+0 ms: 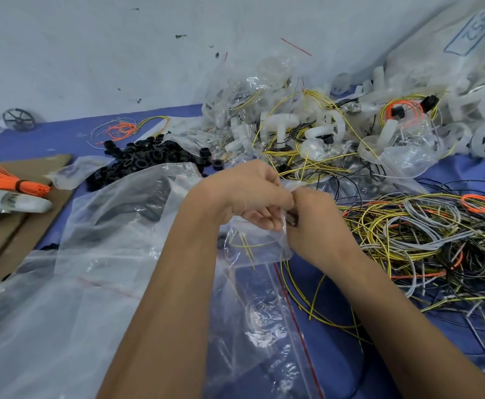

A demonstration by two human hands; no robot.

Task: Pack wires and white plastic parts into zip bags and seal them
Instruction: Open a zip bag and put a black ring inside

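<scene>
Clear plastic, in the form of a small zip bag (260, 243), is held up at the centre of the frame between both hands, and its position there is what the coming move depends on. The left hand (249, 194) is curled over the bag's upper edge from the left, its fingers pinching the film, while the right hand (310, 223) is closed on the same edge from the right, with something small and dark apparently pressed between its fingers and the plastic; what that item is cannot be told. The two hands are touching at the bag's mouth, so neither is clearly nearer to it. The bag hangs downward from the grip toward the lower centre of the frame, and a few yellow wires (248, 244) are seen inside it, lying roughly across its width. The mouth, and so the long axis of the zip strip, is judged to run left to right between the two pinches, which suits a sealing stroke along that line. The loose wire tangle (425, 243) is spread just to the right of the right hand, whereas the white plastic parts (281, 125) are piled further off, toward the upper centre and upper right. A further empty zip bag with a red strip (290, 300) lies flat on the blue table cover (339, 300) below the hands, and black rings (149, 156) are heaped at the upper left of them.
</scene>
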